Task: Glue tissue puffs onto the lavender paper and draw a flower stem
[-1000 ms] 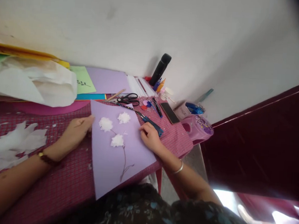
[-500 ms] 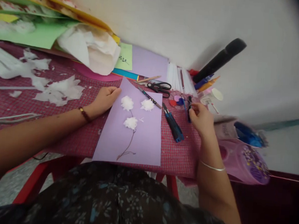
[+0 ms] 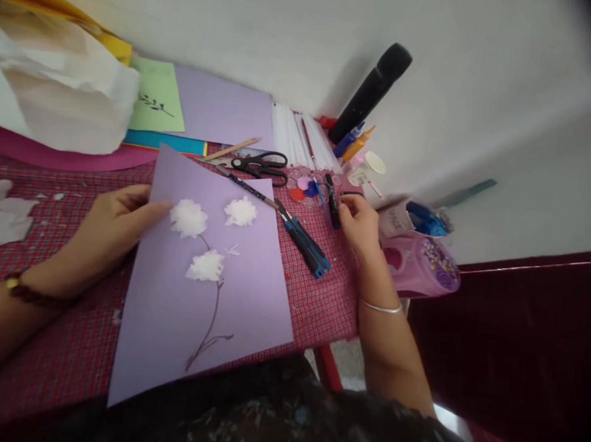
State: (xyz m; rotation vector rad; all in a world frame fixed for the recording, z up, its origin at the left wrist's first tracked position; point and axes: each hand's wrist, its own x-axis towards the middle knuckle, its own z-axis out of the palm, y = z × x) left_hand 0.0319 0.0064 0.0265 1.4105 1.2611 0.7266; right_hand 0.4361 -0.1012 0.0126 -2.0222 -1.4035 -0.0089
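A purple sheet [image 3: 251, 298] bears three white crumpled paper flowers [image 3: 205, 265] and a drawn brown stem [image 3: 214, 316]. My left hand [image 3: 117, 227] grips the sheet's left edge, thumb on top. Over by the paint palette [image 3: 297, 194], my right hand [image 3: 360, 225] has its fingers drawn together beside a black marker [image 3: 332, 202]. A small dark piece shows behind its fingertips; what they pinch is too small to tell. Across the sheet's top edge lies a dark dotted pencil [image 3: 247, 187], its end near a blue and black cutter [image 3: 307, 245].
Black scissors [image 3: 261, 165] and a wooden stick [image 3: 232, 148] lie beyond the sheet. White strips [image 3: 290, 137], a black microphone [image 3: 371, 92] and paint tubes [image 3: 357, 143] are by the wall. Pink container [image 3: 417, 268] at right; green card [image 3: 157, 99] and crumpled white paper [image 3: 67, 94] at left.
The view has shifted right and closer. My left thumb now reaches farther over the sheet, and the sheet looks tilted. My right hand sits slightly to the right of the black marker.
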